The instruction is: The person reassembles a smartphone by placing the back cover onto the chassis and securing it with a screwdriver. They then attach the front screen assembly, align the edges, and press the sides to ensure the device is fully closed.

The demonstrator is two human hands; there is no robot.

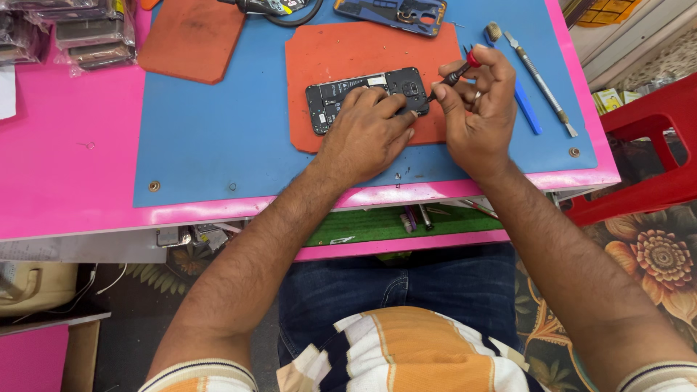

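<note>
An opened black phone [341,94] with its back cover off lies face down on an orange mat [363,51]. My left hand [367,134] rests on the phone's lower half and presses it against the mat. My right hand [475,109] grips a small black screwdriver with a red cap [456,73]. The screwdriver tip points at the phone's right end, near the camera module. Part of the phone is hidden under my left fingers.
A second orange mat [190,36] lies at the back left on the blue work mat [218,138]. A phone frame [392,13], a blue pry tool [526,109] and a metal scalpel-like tool [543,83] lie nearby. Bagged parts [87,33] sit far left. A red stool [646,152] stands at right.
</note>
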